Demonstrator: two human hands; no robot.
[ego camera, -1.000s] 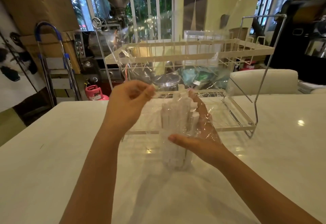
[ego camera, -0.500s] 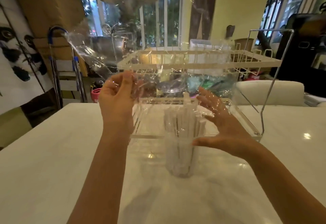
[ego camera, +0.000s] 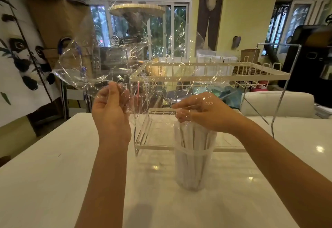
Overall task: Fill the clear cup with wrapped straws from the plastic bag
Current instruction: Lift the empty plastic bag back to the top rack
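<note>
From the head view, one clear cup is standing upright on the white table, holding a bundle of wrapped straws too tightly packed to count. Two hands are showing. The right hand is hovering palm down over the straw tops, fingers curled onto them under the film. The left hand is pinching one crumpled plastic bag, lifted above and left of the cup. One wire rack is standing just behind.
</note>
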